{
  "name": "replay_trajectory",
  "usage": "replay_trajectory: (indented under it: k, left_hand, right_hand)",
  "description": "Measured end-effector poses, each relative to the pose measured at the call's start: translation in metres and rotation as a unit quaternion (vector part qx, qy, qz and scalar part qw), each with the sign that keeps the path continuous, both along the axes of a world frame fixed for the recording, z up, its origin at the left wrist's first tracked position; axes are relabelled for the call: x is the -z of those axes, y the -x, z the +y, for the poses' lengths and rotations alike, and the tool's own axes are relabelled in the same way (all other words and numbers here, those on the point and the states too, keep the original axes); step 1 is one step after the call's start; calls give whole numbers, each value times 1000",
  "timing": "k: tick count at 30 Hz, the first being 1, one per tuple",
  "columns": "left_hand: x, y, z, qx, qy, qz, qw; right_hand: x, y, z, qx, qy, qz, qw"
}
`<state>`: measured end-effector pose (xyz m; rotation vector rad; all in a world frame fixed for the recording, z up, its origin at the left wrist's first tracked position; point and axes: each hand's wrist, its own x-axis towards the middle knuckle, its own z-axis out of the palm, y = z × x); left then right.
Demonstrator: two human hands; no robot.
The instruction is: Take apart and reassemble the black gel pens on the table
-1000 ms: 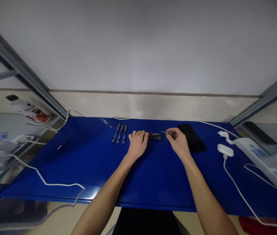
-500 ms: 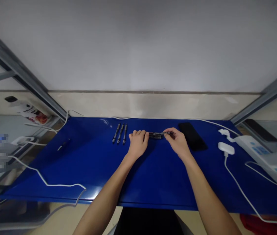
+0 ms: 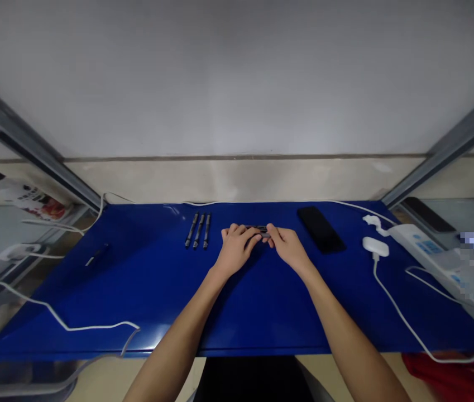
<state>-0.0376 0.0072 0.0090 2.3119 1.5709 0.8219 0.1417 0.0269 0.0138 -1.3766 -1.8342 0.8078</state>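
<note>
My left hand (image 3: 237,245) is closed over the left part of several dark pens (image 3: 257,229) lying sideways on the blue table. At their right end my right hand (image 3: 286,244) grips with thumb and fingers. Both hands cover most of this bunch, so the single pens are hard to tell apart. Left of my left hand, three dark pens (image 3: 198,230) lie side by side, slightly slanted and apart from my fingers.
A black phone (image 3: 321,229) lies right of my hands. Farther right are a white earbud case (image 3: 375,246) on a cable and a white power strip (image 3: 429,251). One thin dark pen-like item (image 3: 96,255) lies at left, near a white cable (image 3: 90,327). Wall behind.
My right hand has moved left, closer to my left hand, and now holds the end of the bunch. The three pens at left have not moved on the table; the view has shifted slightly.
</note>
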Motion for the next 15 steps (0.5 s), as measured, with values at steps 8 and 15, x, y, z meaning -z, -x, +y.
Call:
replay_trajectory:
  k: [8, 15]
  left_hand:
    - [4, 0, 3, -69, -10, 8, 998]
    - [6, -1, 3, -81, -29, 16, 996]
  right_hand:
    - [15, -28, 7, 323, -61, -344, 879]
    - [18, -31, 12, 319, -61, -315, 892]
